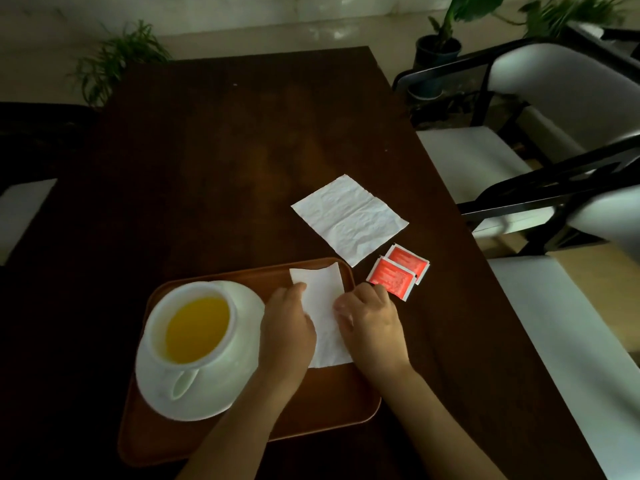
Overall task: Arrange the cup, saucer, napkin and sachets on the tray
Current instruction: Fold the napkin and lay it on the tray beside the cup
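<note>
A brown tray (311, 407) lies at the table's near edge. On its left half a white cup (192, 323) with yellow liquid stands on a white saucer (239, 372). A folded white napkin (323, 306) lies on the tray's right half. My left hand (285, 332) presses its left edge and my right hand (370, 325) holds its right edge. A second napkin (349, 218), unfolded, lies flat on the table beyond the tray. Two red sachets (398, 273) overlap on the table just right of the tray, touching my right hand's fingertips.
The dark wooden table (225, 150) stretches away ahead. White-cushioned black chairs (540, 109) stand along the right side, and another seat (20, 213) is at the left. Potted plants (438, 46) stand on the floor behind.
</note>
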A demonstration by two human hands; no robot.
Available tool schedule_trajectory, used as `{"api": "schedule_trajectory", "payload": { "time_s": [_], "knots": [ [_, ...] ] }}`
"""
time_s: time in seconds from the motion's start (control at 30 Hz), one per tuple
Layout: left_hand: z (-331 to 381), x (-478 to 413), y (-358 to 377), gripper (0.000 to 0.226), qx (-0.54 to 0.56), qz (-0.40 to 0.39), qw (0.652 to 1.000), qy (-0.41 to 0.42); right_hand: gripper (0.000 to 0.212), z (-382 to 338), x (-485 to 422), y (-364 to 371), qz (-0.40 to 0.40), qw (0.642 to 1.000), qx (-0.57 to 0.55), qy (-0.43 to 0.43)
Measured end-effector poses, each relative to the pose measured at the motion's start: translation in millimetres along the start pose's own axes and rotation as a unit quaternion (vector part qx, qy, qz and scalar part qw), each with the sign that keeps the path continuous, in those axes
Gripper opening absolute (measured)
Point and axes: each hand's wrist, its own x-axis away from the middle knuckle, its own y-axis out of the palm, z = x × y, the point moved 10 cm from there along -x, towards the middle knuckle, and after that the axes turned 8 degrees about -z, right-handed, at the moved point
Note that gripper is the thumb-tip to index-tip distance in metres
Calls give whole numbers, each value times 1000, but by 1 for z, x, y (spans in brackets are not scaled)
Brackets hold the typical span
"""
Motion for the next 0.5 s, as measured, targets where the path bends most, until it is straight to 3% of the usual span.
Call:
{"api": "schedule_trajectory", "payload": {
  "time_s": [0.2,0.3,0.4,0.5],
  "knots": [
    [7,0,-6,41,-144,-19,989,-4,13,9,0,1,-26,998,-51,10],
    [30,-9,-30,34,-122,29,991,51,11,32,-18,-28,6,990,-138,27],
    [70,-39,-39,30,-76,34,988,132,18,77,-54,-65,53,993,-85,70],
    [103,-80,-13,29,-85,-32,982,164,21,102,-91,-74,18,997,1,70]
  ]
}}
